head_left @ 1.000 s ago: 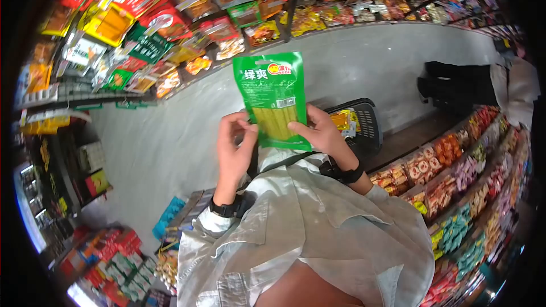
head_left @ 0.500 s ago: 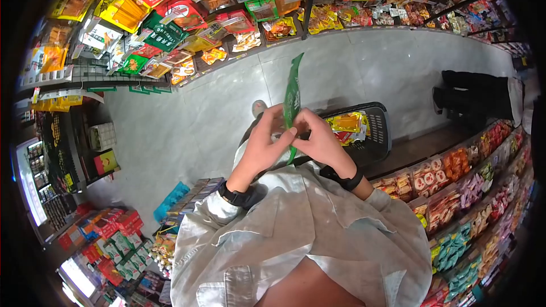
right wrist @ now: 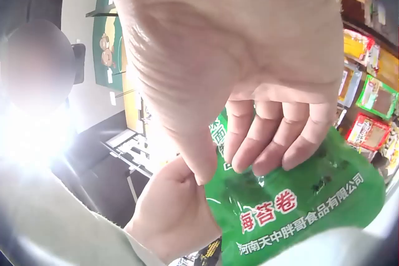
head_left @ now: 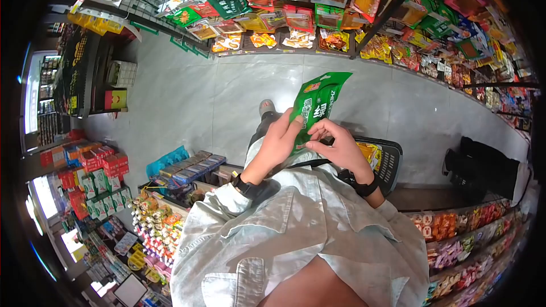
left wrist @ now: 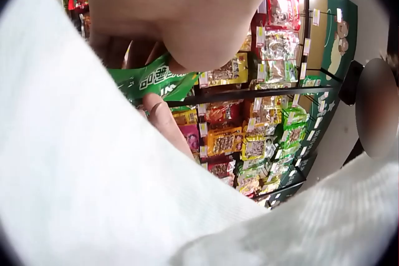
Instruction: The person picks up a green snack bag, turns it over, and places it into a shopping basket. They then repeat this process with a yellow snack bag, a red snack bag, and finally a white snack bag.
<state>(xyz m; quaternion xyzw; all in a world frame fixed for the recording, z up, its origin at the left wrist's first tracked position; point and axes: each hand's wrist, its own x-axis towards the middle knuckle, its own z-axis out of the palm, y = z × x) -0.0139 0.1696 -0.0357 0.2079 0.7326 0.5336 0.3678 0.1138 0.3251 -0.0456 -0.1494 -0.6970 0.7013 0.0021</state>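
The grey floor (head_left: 239, 85) bears a shoe (head_left: 267, 106); along its far side, a shelf (head_left: 284, 51) holds a row of snack packets (head_left: 334, 40).

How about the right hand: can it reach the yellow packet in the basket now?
Probably yes: the basket looks close beside the right hand, with no lid showing over the yellow packet. That hand touches the green packet, though, so would likely leave it first.

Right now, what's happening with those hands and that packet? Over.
Left hand grips green packet. Right hand touches it. Nothing visibly in the way.
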